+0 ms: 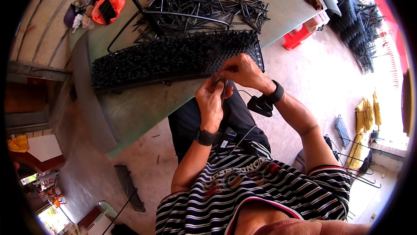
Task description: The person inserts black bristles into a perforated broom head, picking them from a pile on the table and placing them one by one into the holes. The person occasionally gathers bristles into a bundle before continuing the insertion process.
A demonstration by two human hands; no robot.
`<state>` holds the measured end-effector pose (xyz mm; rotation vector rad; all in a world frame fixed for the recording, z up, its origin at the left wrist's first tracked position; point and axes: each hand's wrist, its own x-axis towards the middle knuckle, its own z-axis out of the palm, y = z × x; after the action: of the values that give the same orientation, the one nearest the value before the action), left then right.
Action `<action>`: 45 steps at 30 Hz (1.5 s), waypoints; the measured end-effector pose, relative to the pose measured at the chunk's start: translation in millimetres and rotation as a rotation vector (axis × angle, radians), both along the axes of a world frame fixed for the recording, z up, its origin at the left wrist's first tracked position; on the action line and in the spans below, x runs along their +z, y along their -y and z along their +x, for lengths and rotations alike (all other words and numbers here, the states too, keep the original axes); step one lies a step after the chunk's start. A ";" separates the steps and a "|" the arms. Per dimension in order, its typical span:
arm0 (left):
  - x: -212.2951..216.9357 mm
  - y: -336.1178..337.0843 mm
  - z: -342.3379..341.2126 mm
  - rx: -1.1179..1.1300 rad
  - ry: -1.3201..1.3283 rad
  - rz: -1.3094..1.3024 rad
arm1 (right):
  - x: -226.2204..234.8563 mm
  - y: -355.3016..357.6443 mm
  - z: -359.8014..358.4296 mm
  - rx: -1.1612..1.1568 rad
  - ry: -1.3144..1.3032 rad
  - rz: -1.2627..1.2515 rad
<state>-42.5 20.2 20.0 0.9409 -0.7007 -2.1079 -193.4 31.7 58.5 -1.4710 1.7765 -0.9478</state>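
Note:
Before me on the table's near edge lies a long black mesh panel (219,60), densely filled with short upright black strips (152,56). Bare honeycomb holes show at its right end. My left hand (210,102) is closed around dark thin strips (223,92), just off the panel's near edge. Fingers of my right hand (243,72) pinch together right by the left fingertips, in front of the bare mesh. What they grip is too small to make out. A bent black metal rod frame (191,15) rises behind the panel.
A large heap of loose black strips (195,0) covers the far part of the green table (143,130). An orange plastic bag (114,3) with a dark phone lies at far left. A red stool (297,37) stands right of the table; more black racks (354,22) are stacked beyond.

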 end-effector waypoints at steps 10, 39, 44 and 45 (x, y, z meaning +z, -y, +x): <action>-12.9 2.0 5.1 -0.028 0.043 0.026 | 15.3 13.6 -7.9 -0.427 -0.023 -0.509; -3.2 -2.8 -2.0 -0.281 0.165 -0.099 | 8.1 5.6 -5.8 -0.413 -0.046 -0.517; 0.6 -2.5 1.0 -0.335 0.177 -0.098 | -12.2 15.3 -13.2 -0.361 -0.172 -0.572; 2.4 -2.2 2.0 -0.340 0.184 -0.100 | -16.1 16.0 -13.4 -0.351 -0.184 -0.570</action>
<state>-40.5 22.4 22.4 1.0263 -1.1173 -2.2683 -206.8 15.7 42.4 -1.6477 2.0450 -1.6486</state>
